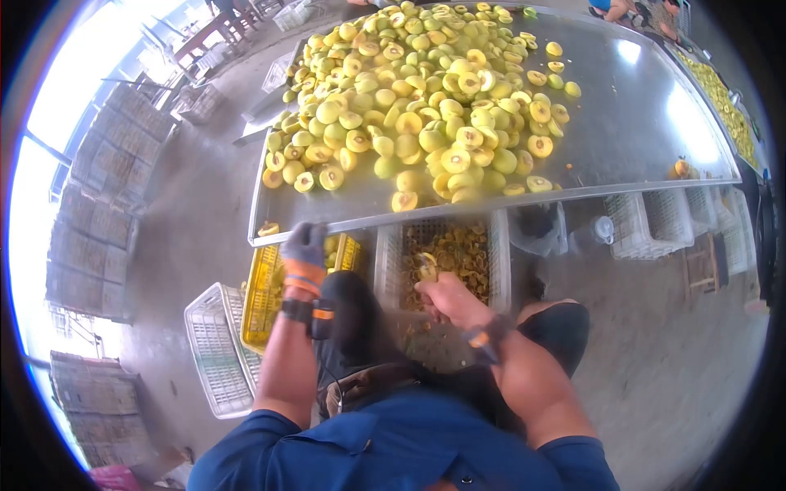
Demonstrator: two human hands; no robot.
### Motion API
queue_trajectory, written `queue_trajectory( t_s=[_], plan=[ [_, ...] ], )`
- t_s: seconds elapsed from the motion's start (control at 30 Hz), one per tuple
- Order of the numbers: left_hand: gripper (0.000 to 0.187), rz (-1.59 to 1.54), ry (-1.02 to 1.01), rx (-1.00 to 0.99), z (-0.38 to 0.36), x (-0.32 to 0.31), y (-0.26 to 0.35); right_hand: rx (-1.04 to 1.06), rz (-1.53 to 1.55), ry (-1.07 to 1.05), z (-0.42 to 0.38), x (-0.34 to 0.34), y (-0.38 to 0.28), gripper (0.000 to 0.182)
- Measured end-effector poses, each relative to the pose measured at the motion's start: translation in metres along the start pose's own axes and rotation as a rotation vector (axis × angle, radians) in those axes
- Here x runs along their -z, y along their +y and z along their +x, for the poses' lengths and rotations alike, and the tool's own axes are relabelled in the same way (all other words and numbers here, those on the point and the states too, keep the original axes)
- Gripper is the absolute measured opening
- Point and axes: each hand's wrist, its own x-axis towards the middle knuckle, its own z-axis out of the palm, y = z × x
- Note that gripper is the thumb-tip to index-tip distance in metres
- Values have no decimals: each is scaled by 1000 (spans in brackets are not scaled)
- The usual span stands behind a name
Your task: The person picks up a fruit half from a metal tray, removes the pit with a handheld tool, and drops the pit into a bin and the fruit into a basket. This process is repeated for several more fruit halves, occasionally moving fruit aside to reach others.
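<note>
My left hand (pixel 304 247), in a grey glove with an orange cuff, is over the yellow crate (pixel 260 290) close to the table's front edge. Motion blur smears its fingers, so I cannot tell whether they hold anything. My right hand (pixel 446 296) is bare and closed around a small hand tool with a curved metal tip (pixel 427 260). It is above a white crate (pixel 498 258) with brownish-yellow scraps (pixel 458 245) inside. Beyond both hands, a large heap of halved yellow-green fruit (pixel 409 90), many with brown centres, covers much of the metal table (pixel 622 106).
White crates (pixel 214 348) stand on the floor at the left, and more white crates (pixel 651 221) are under the table at the right. A fruit half (pixel 268 229) lies at the table's left corner. Other people (pixel 618 10) are at the far right. Stacked crates (pixel 115 147) line the left side.
</note>
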Motion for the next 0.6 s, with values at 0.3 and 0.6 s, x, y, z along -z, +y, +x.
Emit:
queue_trajectory(
  t_s=[0.3,0.6],
  plan=[
    [28,215,49,-180,38,-8,6,-23,82,67,3,-16,-20,30],
    [56,472,-727,-85,86,-131,89,59,74,188,21,-5,-17,22]
  ],
)
